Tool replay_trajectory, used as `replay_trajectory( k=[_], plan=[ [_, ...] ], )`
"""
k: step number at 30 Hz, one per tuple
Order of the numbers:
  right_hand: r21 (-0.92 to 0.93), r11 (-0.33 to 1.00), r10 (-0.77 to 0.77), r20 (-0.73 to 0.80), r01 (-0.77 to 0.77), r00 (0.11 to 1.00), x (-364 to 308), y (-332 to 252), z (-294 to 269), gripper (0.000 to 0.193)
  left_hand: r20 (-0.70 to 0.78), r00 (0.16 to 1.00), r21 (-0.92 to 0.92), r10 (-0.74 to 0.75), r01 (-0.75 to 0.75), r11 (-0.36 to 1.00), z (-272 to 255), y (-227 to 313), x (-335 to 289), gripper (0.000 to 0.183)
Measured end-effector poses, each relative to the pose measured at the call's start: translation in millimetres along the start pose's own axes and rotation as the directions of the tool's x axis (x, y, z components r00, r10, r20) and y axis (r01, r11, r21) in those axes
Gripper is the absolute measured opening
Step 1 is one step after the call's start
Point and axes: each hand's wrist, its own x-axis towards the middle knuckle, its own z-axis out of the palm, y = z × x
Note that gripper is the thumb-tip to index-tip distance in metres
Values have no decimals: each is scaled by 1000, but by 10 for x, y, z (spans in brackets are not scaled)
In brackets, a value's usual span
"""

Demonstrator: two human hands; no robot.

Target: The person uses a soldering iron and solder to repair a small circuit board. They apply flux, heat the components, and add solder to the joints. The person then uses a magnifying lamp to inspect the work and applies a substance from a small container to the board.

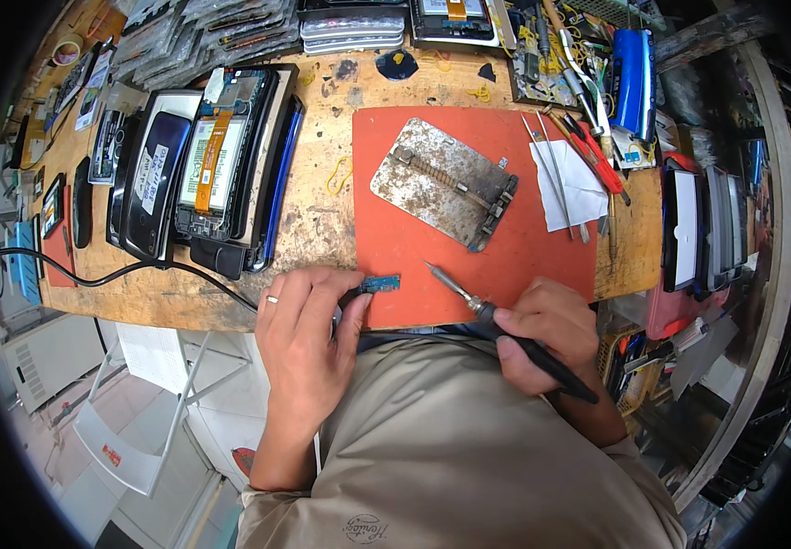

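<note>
My left hand [308, 334], with a ring on one finger, is closed on a small blue circuit board [382, 284] near the front edge of the red mat [391, 242]. The board's right end sticks out past my fingertips; the rest is hidden under them. My right hand [551, 334] grips the dark handle of a soldering iron [455, 287]. Its tip points up and left, a short way from the board and not touching it. Beyond both hands, a stained metal board holder [432, 178] with a clamp lies tilted on the mat.
Opened phones [212, 165] lie at left on the wooden bench [322, 82]. A black cable [121, 272] runs toward my left hand. Tweezers [555, 178] rest on white paper [574, 206] at right, beside red-handled tools [594, 151]. Bagged parts [203, 41] fill the back left.
</note>
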Motion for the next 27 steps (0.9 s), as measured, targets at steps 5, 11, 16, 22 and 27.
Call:
replay_trajectory(
  k=[5,11,16,22,27],
  plan=[
    [22,998,55,14,-55,998,5,-104,-166,15,-43,997,1,57,-57,998,25,-45,-43,26],
    [12,999,33,28,-33,999,-13,-203,-288,15,-77,993,14,85,-84,996,59,-56,-63,26],
    [29,999,40,6,-41,999,-33,-128,-20,15,-78,993,18,92,-90,996,52,-41,-47,26],
    [-1,999,42,45,-42,998,-58,-167,-238,17,-63,998,4,31,-31,1000,47,-19,-67,27],
    [-245,963,6,-399,-112,917,-345,-179,-380,27,-33,998,46,46,-44,998,-1,1,-45,25]
  ],
)
